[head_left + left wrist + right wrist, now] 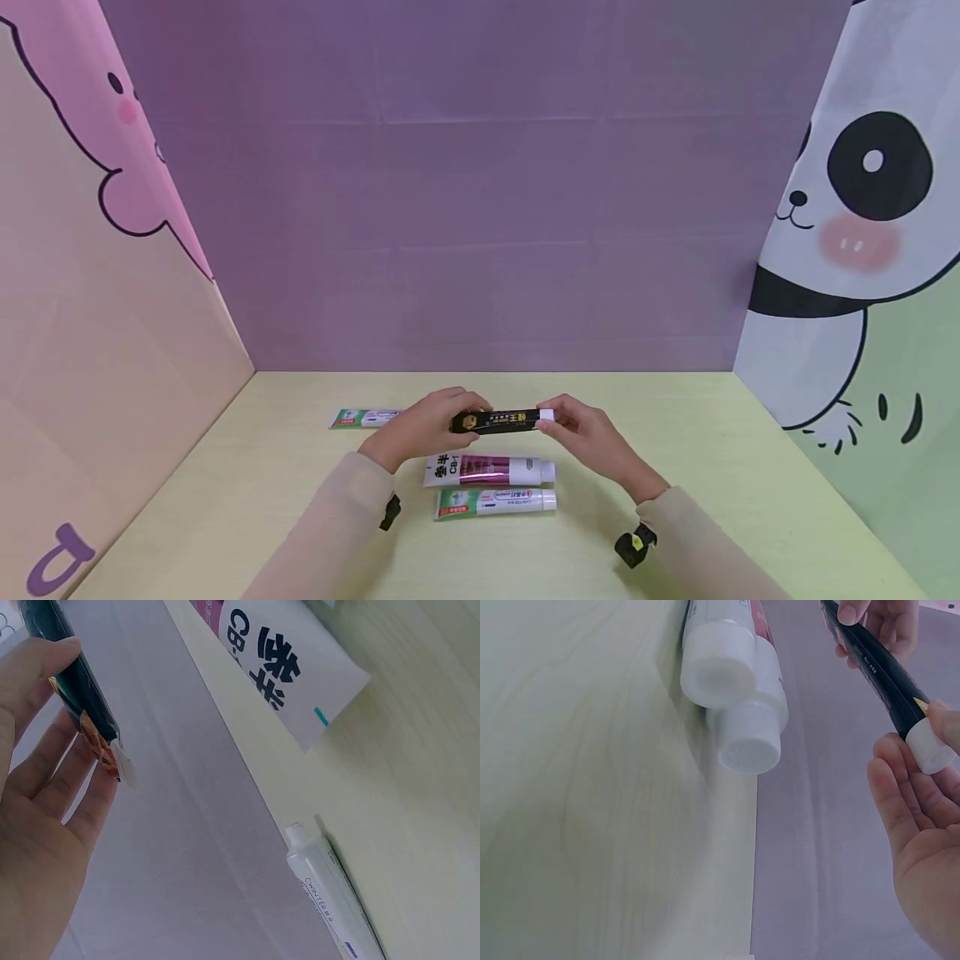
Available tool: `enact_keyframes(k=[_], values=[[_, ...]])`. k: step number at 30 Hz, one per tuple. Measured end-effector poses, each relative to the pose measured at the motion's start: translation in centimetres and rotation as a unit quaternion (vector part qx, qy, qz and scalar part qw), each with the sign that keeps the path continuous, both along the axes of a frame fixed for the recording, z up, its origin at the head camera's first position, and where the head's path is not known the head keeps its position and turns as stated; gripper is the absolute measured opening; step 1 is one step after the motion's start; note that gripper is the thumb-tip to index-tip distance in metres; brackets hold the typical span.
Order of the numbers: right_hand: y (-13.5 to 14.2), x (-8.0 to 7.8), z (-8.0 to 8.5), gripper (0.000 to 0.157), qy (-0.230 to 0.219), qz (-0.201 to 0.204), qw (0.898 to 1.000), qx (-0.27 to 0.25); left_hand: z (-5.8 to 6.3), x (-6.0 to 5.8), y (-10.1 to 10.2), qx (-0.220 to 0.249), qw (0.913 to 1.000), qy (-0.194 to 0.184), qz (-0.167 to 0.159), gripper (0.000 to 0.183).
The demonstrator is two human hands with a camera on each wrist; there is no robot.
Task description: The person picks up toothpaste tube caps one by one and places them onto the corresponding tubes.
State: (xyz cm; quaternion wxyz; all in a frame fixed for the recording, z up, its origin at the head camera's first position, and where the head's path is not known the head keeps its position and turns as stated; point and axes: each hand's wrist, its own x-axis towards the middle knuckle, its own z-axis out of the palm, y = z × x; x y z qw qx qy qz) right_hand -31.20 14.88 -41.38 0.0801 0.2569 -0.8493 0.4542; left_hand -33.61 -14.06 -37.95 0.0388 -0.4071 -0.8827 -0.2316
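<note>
The fingers (96, 802) of the left hand (435, 423) grip the tail end of a black tube (504, 422), and those of the right hand (594, 437) pinch it at its white cap (547, 415), so that it is held between them, clear of the counter (247, 467). Nearest the person, a slim green-and-white tube (495, 503) lies with its cap to the right. Just beyond it lies a fatter purple-and-white tube (491, 471), pointing the same way; whether the two touch is hard to tell. Farther off and to the left, a far tube (363, 418) lies well apart from that pair, and a purple backdrop (480, 183) stands behind the counter.

As things lie, the work looks partway along: two tubes rest in a row, the black tube is off the counter and not yet set down, and the far tube sits out of line, untouched.

Only the head view takes in all four tubes, but there the left hand covers the far tube's cap end. The left wrist view shows that white tip (296, 837), and also the black tube's folded tail (124, 761). The right wrist view shows the row's two caps end-on and the right thumb pressing the black tube's cap.
</note>
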Motion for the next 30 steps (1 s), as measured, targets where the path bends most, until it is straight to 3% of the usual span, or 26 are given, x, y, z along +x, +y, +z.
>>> enact_keyframes(k=[17,30], values=[[0.0,-0.5,-0.2,0.029,-0.018,-0.014,0.999,0.025,-1.0,-0.8,0.3,-0.002,0.9995,-0.027,0.015,0.036],[0.1,-0.7,-0.7,0.022,-0.031,-0.004,0.998,0.059,-2.1,-1.1,0.4,-0.007,0.9973,-0.070,0.021,0.038]])
